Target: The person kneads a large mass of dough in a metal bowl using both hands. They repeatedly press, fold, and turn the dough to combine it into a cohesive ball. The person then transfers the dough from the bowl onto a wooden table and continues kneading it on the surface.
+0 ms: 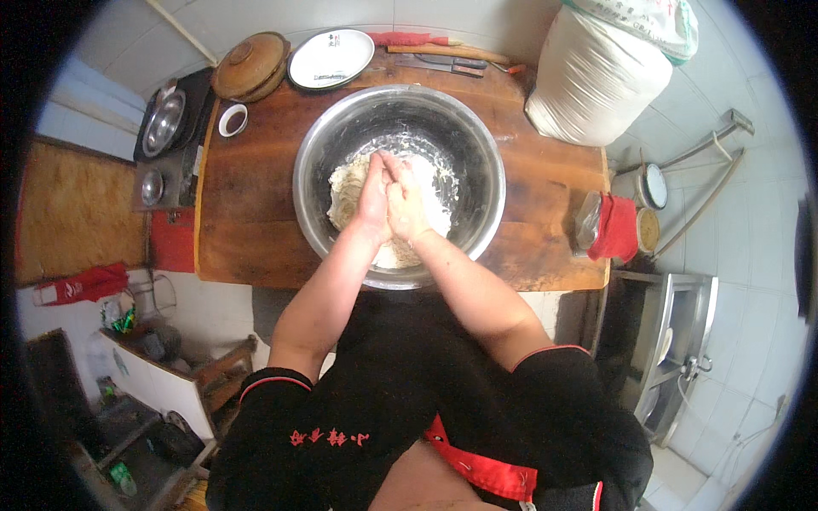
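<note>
A large stainless steel bowl (476,144) stands on the wooden table. Inside it lies a pale, rough mass of dough (345,191), with loose white flour (438,207) on its right. Over the middle of the bowl, my left hand (373,195) and my right hand (405,198) are pressed together, palm to palm, fingers pointing towards the far rim. Bits of dough cling to the skin. Whether anything lies between the palms is hidden. The inner wall of the bowl is smeared with flour.
Behind the bowl are a white oval plate (331,59), a lidded clay pot (249,64) and knives (447,65) beside a wooden rolling pin (441,51). A small cup (233,120) of dark liquid stands left. At right are a big white sack (594,76) and a red cloth (615,227) on a container.
</note>
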A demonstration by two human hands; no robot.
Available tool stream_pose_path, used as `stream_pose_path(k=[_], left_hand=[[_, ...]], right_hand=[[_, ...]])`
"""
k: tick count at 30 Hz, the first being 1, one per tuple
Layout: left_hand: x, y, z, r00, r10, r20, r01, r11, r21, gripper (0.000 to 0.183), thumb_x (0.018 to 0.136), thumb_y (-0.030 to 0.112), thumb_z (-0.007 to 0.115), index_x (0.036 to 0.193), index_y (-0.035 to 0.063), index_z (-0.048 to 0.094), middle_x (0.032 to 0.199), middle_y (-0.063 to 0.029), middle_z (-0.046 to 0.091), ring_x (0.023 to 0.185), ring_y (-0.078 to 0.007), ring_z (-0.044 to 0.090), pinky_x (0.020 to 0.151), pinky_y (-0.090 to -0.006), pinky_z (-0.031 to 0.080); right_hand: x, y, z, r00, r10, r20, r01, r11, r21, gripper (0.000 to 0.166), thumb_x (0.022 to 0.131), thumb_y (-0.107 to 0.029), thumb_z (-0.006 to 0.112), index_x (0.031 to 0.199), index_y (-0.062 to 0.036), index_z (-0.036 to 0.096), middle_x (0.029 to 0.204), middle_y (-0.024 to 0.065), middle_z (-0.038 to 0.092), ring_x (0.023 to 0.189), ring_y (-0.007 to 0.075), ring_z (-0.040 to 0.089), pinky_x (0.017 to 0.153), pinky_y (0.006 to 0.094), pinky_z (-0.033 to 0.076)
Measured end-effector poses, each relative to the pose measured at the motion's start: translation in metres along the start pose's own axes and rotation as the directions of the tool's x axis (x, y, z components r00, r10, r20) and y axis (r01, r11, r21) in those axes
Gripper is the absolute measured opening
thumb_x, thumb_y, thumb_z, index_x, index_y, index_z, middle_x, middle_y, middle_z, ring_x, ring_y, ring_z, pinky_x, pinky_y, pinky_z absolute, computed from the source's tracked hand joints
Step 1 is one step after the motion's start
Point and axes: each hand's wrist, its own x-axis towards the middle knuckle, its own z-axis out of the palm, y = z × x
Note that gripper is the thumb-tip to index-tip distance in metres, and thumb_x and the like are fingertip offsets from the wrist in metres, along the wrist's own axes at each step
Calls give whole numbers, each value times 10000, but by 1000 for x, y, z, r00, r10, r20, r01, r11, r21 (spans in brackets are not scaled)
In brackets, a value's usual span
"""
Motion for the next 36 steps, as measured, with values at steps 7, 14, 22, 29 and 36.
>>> stream_pose_path(k=[7,14,22,29,36], left_hand=[[-7,-28,2,997,-32,65,9,940,340,779,1080,605,191,1613,38,227,1654,-133,281,1524,-255,257,1244,-417,185],[56,-1,-14,970,244,-8,-169,696,698,757,1054,609,376,1558,44,381,1593,-164,396,1472,-287,358,1212,-393,256],[25,-7,6,900,334,279,-295,-1,955,492,910,-4,583,1392,80,532,1372,-199,574,1206,-289,599,1003,-362,483],[12,-31,-20,966,234,108,-205,444,872,524,1027,65,507,1530,5,372,1471,-163,503,1302,-223,523,1114,-344,408],[7,-55,-12,893,351,281,-415,403,816,682,1082,409,425,1605,25,213,1663,-208,220,1553,-310,170,1265,-400,121]], right_hand=[[17,4,-11,804,593,-41,-507,720,473,594,1068,-372,458,1564,-53,388,1386,176,522,1211,205,511,1021,326,430],[-11,-48,5,750,636,184,-453,290,843,629,1086,-414,438,1552,-1,343,1559,165,410,1433,279,388,1183,424,312],[11,-26,-33,734,668,121,-377,252,891,226,1068,-193,511,1168,-19,614,1052,109,652,954,212,641,846,364,549],[19,15,-39,695,675,247,-480,180,859,181,1038,-137,558,1141,-5,630,841,83,631,711,193,629,625,351,554],[8,39,-3,794,600,93,-401,402,823,489,1093,-341,415,1469,-36,484,1378,137,586,1188,242,581,1006,363,479]])
